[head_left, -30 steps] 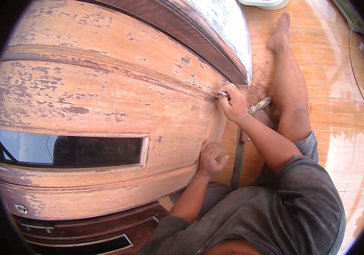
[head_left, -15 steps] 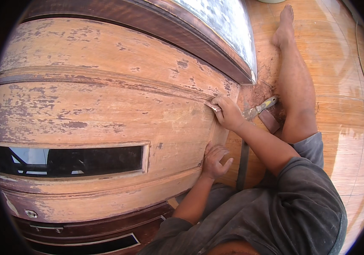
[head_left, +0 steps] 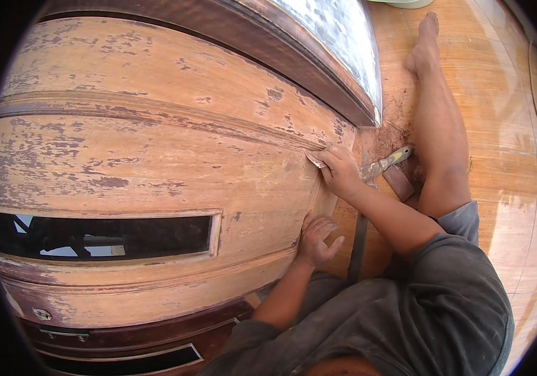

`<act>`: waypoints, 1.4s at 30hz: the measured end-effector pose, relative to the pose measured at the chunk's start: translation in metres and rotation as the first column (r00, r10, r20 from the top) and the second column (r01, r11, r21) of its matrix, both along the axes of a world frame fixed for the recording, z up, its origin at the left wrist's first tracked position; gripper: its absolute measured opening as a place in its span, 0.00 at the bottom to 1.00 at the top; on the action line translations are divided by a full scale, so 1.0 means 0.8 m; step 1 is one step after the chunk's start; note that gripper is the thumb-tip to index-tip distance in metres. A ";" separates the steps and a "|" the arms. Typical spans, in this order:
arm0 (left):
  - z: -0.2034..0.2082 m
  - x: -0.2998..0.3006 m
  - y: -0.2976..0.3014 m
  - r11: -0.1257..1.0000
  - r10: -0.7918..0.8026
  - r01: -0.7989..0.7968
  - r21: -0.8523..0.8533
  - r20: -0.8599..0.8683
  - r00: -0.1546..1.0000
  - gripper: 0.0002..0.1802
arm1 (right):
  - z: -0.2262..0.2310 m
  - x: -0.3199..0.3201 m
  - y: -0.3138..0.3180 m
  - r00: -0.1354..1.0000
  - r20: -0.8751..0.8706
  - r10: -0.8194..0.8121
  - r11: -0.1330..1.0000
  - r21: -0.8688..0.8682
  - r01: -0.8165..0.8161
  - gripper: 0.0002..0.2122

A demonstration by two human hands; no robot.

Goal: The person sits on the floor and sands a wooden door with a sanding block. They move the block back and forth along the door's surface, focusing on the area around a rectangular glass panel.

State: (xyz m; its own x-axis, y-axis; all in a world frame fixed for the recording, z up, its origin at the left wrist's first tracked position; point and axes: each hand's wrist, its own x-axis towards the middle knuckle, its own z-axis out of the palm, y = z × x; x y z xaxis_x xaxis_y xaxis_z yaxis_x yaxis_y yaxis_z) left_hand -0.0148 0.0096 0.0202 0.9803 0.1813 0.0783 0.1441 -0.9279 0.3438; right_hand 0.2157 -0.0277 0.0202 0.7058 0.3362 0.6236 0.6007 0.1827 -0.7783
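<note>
My right hand (head_left: pixel 343 170) pinches a small folded piece of sandpaper (head_left: pixel 314 161), pressing it to the wooden door (head_left: pixel 253 188) beside the end of a long moulded groove (head_left: pixel 155 116). Much of the door is bare, light wood, with dark flecks of old finish left mostly toward the left. At the door's near edge, my left hand (head_left: pixel 320 241) rests with thumb and fingers apart, holding nothing. On the floor past my right wrist lie a scraper (head_left: pixel 388 161) with a worn yellowish-grey handle and a reddish-brown rectangular block (head_left: pixel 398 182).
A dark wooden frame (head_left: pixel 318 69) runs along the door's far side. Reddish dust (head_left: pixel 390 138) covers the floor near its corner. My bare leg (head_left: pixel 440 119) stretches over wood-look tiles (head_left: pixel 506 163). A narrow glass pane (head_left: pixel 149 238) is set in the door; a pale green basin (head_left: pixel 409 3) shows at the top.
My right hand and the sandpaper have shifted only slightly along the door's end. The left hand stays at the edge. The view has tilted a little, and reflections in the glass differ.
</note>
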 end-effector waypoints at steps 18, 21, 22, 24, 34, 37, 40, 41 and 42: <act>-0.006 -0.003 0.000 1.000 -0.010 0.010 -0.001 0.038 0.999 0.18 | 0.029 -0.017 0.017 0.990 0.104 0.091 0.961 0.252 -0.114 0.19; -0.006 -0.002 0.002 1.000 -0.011 0.010 0.011 0.038 0.999 0.18 | 0.023 -0.022 0.011 0.990 -0.133 0.056 0.980 0.197 -0.029 0.16; -0.005 -0.002 0.002 1.000 -0.003 0.003 -0.011 0.033 0.999 0.18 | 0.017 -0.022 0.006 0.968 -0.250 0.007 0.987 0.160 0.034 0.16; -0.001 -0.002 0.003 0.998 0.015 -0.014 -0.061 0.014 1.000 0.18 | 0.010 -0.022 0.006 0.944 -0.329 -0.034 0.989 0.123 0.078 0.15; -0.003 0.000 0.000 0.999 -0.007 0.010 -0.044 0.069 0.998 0.18 | 0.000 -0.019 0.003 0.985 -0.167 -0.038 0.998 -0.048 0.030 0.15; -0.001 0.000 0.003 0.999 -0.028 0.028 -0.015 0.032 0.999 0.18 | -0.003 -0.017 0.001 0.991 -0.131 0.026 0.999 0.034 -0.021 0.16; -0.003 -0.001 0.000 0.999 -0.030 0.031 -0.016 0.037 0.999 0.18 | -0.005 -0.017 0.004 0.987 -0.113 0.115 0.993 0.014 -0.114 0.16; -0.003 -0.001 0.000 0.999 -0.021 0.023 -0.030 0.043 0.999 0.18 | -0.005 -0.016 0.004 0.994 -0.078 0.076 0.997 0.037 -0.073 0.17; -0.003 0.001 0.001 0.999 -0.010 0.013 -0.045 0.052 0.999 0.18 | -0.004 -0.016 0.004 0.991 -0.127 0.030 0.999 0.030 -0.026 0.17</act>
State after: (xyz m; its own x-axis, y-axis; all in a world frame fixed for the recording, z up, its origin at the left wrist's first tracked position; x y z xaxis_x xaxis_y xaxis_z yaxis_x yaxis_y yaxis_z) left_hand -0.0139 0.0105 0.0177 0.9771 0.1746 0.1212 0.1144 -0.9127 0.3923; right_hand 0.2028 -0.0245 0.0172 0.7704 0.3409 0.5388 0.4914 0.2208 -0.8424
